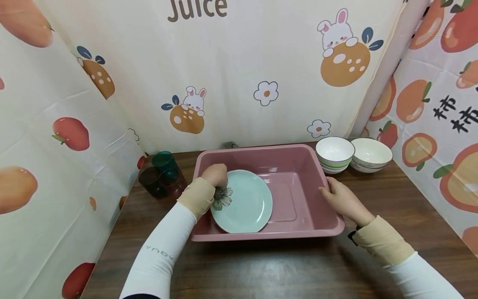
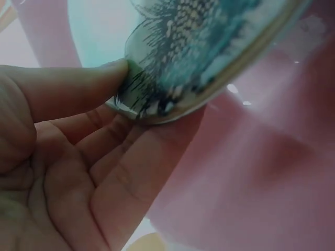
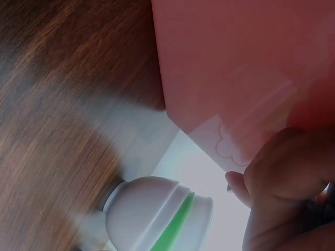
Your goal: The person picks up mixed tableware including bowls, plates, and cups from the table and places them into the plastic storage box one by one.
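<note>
A pale blue plate (image 1: 248, 203) with a dark flower print lies at the left side of a pink basin (image 1: 287, 195). My left hand (image 1: 215, 175) pinches the plate's left edge. In the left wrist view the thumb (image 2: 68, 91) presses on the flower print while the fingers go under the rim. My right hand (image 1: 345, 200) holds the basin's right wall, thumb over the inner side and fingers outside. From the right wrist, the basin's outer wall (image 3: 225, 63) fills the upper right, and stacked bowls (image 3: 152, 209) show below it.
Behind my right hand stand white bowls (image 1: 335, 150) in one stack and cream bowls (image 1: 371, 153) in another. Several dark tinted cups (image 1: 164, 166) cluster left of the basin. Printed curtains (image 1: 239, 62) enclose the wooden table (image 1: 261, 270) at the back and sides.
</note>
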### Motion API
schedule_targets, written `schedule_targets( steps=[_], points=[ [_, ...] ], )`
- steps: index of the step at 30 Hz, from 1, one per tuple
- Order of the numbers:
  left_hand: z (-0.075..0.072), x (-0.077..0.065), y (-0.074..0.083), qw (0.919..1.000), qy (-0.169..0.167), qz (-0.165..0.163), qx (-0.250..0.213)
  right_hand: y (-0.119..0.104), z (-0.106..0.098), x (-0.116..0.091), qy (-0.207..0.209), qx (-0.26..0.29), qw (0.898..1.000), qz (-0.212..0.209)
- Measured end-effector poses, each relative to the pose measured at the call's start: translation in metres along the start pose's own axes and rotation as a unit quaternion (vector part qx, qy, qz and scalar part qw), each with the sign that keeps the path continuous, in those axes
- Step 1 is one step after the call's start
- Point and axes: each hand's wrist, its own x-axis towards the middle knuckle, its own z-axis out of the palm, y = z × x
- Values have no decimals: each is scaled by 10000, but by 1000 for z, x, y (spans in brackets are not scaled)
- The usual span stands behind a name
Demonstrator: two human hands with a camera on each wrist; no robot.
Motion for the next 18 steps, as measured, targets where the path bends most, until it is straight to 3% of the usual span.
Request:
schedule_targets(
  steps=[9,18],
  points=[
    [13,6,-9,9998,38,-90,178,-3,1,-2,-52,106,9999,89],
    [15,5,-13,9990,114,-23,424,-3,0,-1,-72,105,9999,96]
  ],
)
